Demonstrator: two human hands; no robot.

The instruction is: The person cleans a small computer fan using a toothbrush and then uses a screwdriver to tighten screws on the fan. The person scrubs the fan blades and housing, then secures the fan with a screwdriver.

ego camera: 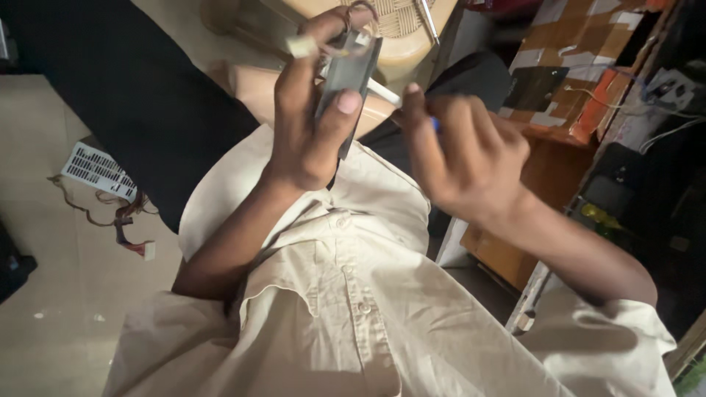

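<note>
My left hand (312, 117) is raised in front of my chest, shut on a flat grey metal part (351, 70) held upright. A white connector (301, 46) and thin wires hang at the part's top, by my fingertips. My right hand (467, 151) is closed on a slim tool with a blue handle (435, 125). The tool's pale shaft (384, 93) points left and touches or nearly touches the grey part. My beige shirt fills the lower frame.
On the tiled floor at left lies a white vented panel (99, 170) with loose coloured wires. A tan plastic seat (401, 29) stands ahead. To the right is a wooden bench (566, 66) with taped patches, cables and a yellow-handled tool (599, 215).
</note>
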